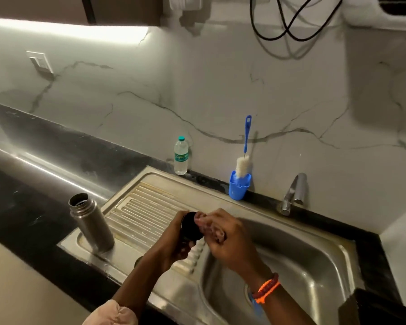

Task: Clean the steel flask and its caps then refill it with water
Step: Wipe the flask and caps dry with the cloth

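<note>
Both hands at lower centre of the frame, over the seam between drainboard and sink basin (309, 259); left hand (174, 240) has its grip wrapped round a black cap (191, 227); right hand (225, 238) has fingers curled against the cap's face, whether it pinches anything I cannot tell; steel flask (90, 222) stands upright and uncapped on the drainboard's left corner, left of the hands; water bottle (181, 156) at the desk's back edge, centre; blue cup (238, 187) with bottle brush (244, 163) right of it; tap (293, 194) further right.
</note>
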